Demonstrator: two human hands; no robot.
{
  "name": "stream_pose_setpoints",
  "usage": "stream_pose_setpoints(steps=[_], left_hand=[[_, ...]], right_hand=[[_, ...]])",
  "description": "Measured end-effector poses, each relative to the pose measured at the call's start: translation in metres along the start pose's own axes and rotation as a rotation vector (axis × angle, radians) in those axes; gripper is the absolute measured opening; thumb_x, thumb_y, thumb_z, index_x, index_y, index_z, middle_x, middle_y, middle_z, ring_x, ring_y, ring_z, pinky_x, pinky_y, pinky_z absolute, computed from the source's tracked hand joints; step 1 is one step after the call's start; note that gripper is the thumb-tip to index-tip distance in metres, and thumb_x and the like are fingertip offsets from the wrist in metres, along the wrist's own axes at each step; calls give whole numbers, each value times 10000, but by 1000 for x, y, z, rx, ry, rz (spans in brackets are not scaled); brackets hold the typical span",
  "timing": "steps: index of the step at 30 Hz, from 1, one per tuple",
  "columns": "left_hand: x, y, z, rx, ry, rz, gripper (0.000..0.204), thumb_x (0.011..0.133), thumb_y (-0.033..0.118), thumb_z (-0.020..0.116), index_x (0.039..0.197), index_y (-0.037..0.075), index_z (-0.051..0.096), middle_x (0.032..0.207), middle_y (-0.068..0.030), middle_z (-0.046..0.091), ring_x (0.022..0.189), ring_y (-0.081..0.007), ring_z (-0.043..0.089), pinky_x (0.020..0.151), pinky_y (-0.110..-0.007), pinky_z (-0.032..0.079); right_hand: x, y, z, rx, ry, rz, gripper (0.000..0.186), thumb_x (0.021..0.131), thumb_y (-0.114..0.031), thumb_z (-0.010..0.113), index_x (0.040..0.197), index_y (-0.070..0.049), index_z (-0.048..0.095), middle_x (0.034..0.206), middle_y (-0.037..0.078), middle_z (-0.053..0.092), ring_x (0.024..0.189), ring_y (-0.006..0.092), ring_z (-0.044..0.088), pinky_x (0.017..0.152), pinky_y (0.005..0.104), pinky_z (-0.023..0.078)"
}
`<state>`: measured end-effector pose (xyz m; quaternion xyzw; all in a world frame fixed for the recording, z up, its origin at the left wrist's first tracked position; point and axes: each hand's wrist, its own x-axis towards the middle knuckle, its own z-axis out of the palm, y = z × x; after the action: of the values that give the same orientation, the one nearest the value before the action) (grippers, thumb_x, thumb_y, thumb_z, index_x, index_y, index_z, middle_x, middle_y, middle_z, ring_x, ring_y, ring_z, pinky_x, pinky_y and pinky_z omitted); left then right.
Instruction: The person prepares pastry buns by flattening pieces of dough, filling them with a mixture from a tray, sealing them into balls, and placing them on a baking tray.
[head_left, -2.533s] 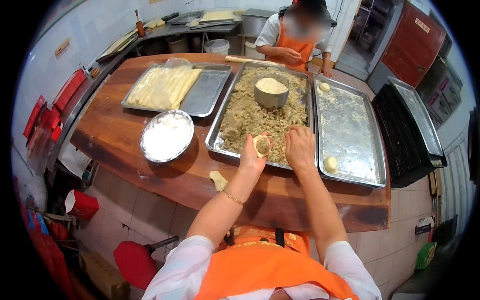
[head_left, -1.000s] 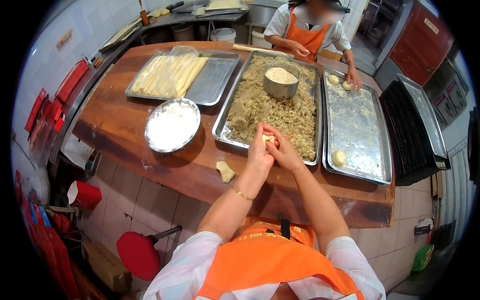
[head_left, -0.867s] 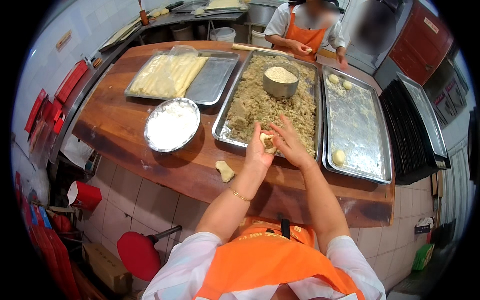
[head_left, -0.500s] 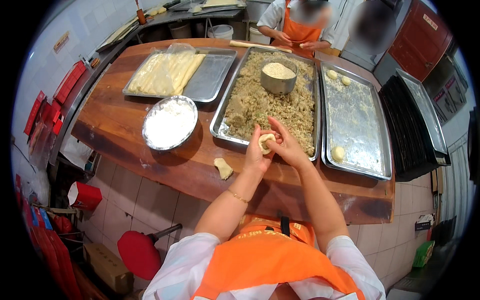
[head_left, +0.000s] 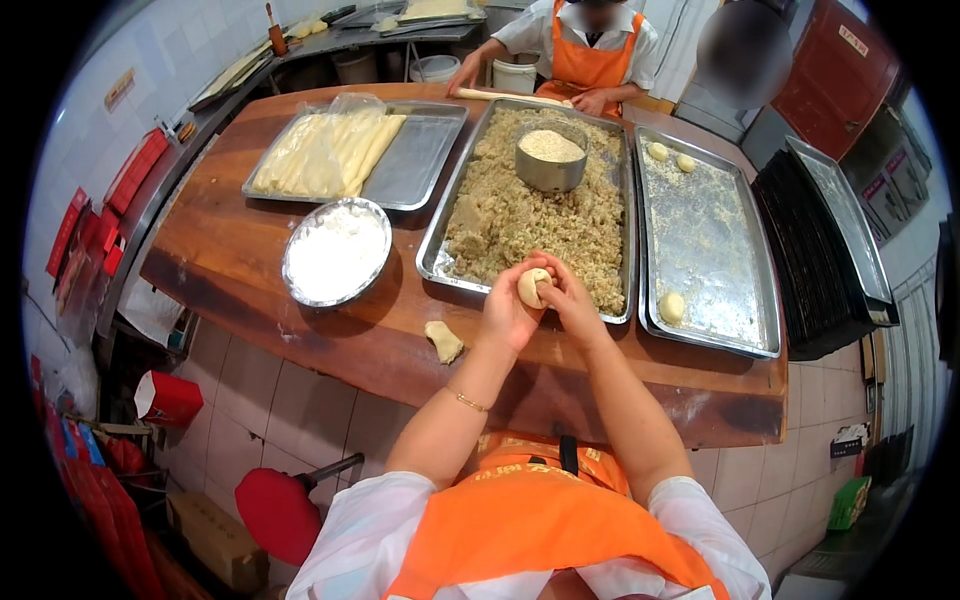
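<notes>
A pale ball of dough [head_left: 533,288] is cupped between my two hands, above the near edge of the filling tray. My left hand [head_left: 508,306] curls round its left side, and my right hand [head_left: 572,302] presses its fingers against the right side. Brown crumbly filling [head_left: 540,225] is heaped in the metal tray [head_left: 428,262]. On the filling stands a round metal tin [head_left: 552,178] of pale seeds or crumbs. A loose scrap of dough [head_left: 443,341] lies on the wooden table to the left of my wrists.
A bowl of white flour [head_left: 338,250] stands left; behind it, a tray [head_left: 428,150] holds dough strips under plastic. The right tray [head_left: 708,240] carries several dough balls. Black trays [head_left: 815,255] are stacked beside the table. Across it, a co-worker's hands touch a long dough roll [head_left: 510,96].
The dough in my hands has gone from an open-topped cup to a rounder, more closed ball, and my hands have drawn together. The co-worker's hands have spread along the dough roll.
</notes>
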<state>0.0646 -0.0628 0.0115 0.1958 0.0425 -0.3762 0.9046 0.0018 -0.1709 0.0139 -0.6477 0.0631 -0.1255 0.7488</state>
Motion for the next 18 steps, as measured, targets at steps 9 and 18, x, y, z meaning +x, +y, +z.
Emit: stream_pose_setpoints(steps=[9, 18], left_hand=[[1, -14, -20, 200, 45, 160, 242, 1045, 261, 560, 884, 89, 618, 816, -28, 629, 720, -136, 626, 618, -268, 525], [-29, 17, 9, 326, -245, 12, 335, 1055, 390, 488, 1134, 92, 620, 907, -6, 632, 708, -84, 590, 535, -203, 451]], right_hand=[[-12, -5, 17, -174, -94, -32, 583, 897, -37, 544, 1471, -34, 440, 1313, 79, 587, 1126, 136, 586, 908, 278, 498], [-12, -35, 8, 216, -139, 113, 583, 887, -39, 531, 1467, -40, 459, 1333, 85, 555, 1057, 144, 615, 795, 282, 540]])
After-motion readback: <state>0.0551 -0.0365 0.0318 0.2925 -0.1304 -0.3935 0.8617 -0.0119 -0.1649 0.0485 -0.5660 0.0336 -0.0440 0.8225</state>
